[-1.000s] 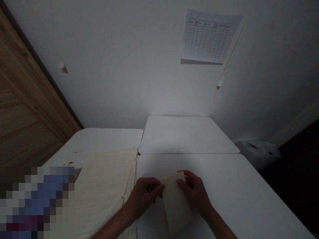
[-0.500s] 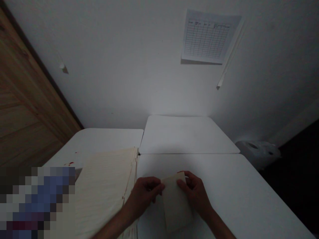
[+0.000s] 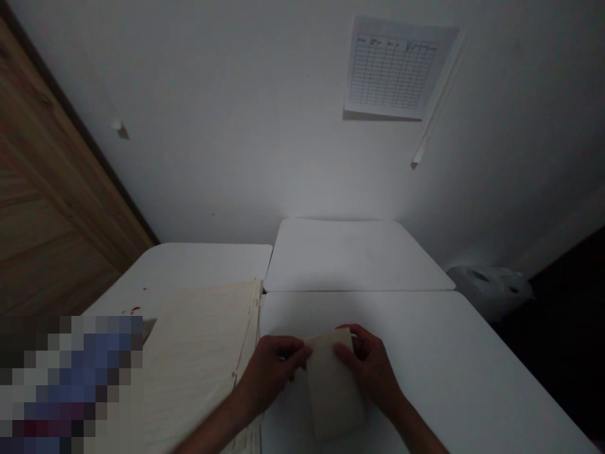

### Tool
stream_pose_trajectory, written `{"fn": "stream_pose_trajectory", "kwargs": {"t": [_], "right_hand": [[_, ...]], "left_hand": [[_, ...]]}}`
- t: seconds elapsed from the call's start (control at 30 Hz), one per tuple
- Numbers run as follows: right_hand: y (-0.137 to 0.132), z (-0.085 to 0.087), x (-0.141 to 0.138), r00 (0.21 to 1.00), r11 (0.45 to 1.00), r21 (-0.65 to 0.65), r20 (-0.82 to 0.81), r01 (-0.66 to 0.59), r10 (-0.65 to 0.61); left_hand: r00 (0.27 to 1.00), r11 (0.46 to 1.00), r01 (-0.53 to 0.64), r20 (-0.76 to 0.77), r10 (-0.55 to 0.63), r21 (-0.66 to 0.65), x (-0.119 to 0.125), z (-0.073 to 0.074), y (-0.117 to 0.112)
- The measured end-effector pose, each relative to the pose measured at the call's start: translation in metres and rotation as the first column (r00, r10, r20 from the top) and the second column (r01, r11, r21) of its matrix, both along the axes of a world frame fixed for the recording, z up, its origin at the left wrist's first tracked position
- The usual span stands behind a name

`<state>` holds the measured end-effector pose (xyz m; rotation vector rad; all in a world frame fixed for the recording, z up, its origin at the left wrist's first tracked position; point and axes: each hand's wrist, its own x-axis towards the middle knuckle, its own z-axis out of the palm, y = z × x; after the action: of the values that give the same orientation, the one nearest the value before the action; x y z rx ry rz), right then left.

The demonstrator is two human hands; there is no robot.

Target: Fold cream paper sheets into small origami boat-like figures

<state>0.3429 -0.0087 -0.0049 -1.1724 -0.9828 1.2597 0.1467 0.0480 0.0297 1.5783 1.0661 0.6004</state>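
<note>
A small beige rectangle of paper [image 3: 333, 391], perhaps folded or an envelope, is held between my two hands above the white table [image 3: 425, 353]. My left hand [image 3: 274, 369] pinches its upper left corner between thumb and fingers. At the upper right edge, my right hand [image 3: 371, 366] grips it with the thumb on the front face and the fingers behind. The paper's lower end points toward me. Left of my left hand lies a stack of large cream paper sheets [image 3: 198, 340], its right edge uneven, partly covered by my left forearm.
Another white tabletop [image 3: 354, 255] adjoins at the back, against the wall. A printed table sheet [image 3: 401, 69] hangs there. A wooden door [image 3: 51, 189] stands at left, a translucent plastic bag [image 3: 491, 290] at right. Blurred blocks hide the lower left corner.
Almost nothing differs. My right thumb has shifted very slightly to the left on the paper; both hands keep their grip.
</note>
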Motion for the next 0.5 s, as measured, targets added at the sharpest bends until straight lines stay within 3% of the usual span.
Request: {"fn": "stream_pose_trajectory", "kwargs": {"t": [0.3, 0.5], "right_hand": [[0.0008, 0.0029, -0.0015, 0.999, 1.000, -0.018, 0.040, 0.010, -0.009], [0.0031, 0.0010, 0.0031, 0.978, 0.991, -0.042, 0.172, 0.128, -0.119]], "left_hand": [[0.997, 1.000, -0.001, -0.076, 0.001, -0.001, -0.0016, -0.0069, 0.0024], [0.997, 0.999, -0.010, -0.077, 0.007, -0.032, -0.0013, -0.0073, 0.0019]]}}
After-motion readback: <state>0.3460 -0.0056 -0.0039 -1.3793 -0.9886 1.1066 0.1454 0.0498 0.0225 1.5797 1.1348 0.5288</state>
